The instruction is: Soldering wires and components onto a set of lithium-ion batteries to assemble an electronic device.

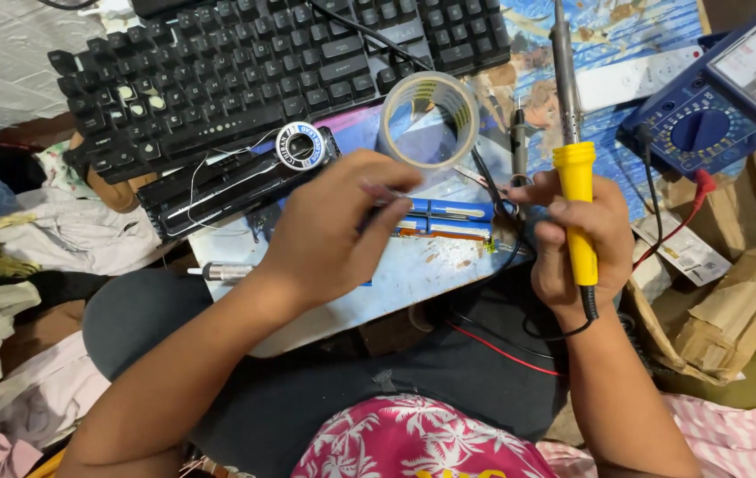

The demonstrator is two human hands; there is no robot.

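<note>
My right hand (577, 243) grips a soldering iron by its yellow handle (578, 190), the metal shaft (564, 71) pointing away from me. My left hand (338, 226) pinches a thin metal tool (387, 193), probably tweezers, over a small blue part (444, 212) that lies on a pale board (413, 265) on my lap. A roll of clear tape (429, 119) stands just beyond my left hand. A black cord runs from the iron's handle down past my right wrist.
A black keyboard (245, 62) lies at the back. A solder spool (300, 144) rests on a black tray. A blue analogue multimeter (723, 97) with a red lead sits at the right, beside torn cardboard (732, 301). Cloth and bags pile up at the left.
</note>
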